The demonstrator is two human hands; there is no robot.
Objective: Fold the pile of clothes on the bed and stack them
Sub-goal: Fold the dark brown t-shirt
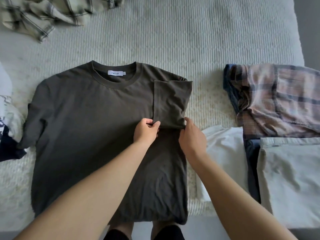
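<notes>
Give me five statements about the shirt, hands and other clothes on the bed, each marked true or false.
1. The dark T-shirt lies neck label up. True.
2. Both sleeves are folded in. False: only the right one; the left still lies spread out.
3. The left hand and right hand both hold the folded sleeve's lower edge. True.
4. A pink plaid garment lies right of the shirt. True.
5. The bed cover is dark blue. False: whitish, ribbed.

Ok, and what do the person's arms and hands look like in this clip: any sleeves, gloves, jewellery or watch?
Both forearms are bare up to the frame's lower edge, no sleeves in view. The left hand and right hand wear no gloves, and no rings, watch or bracelets show on the fingers or wrists.
</notes>
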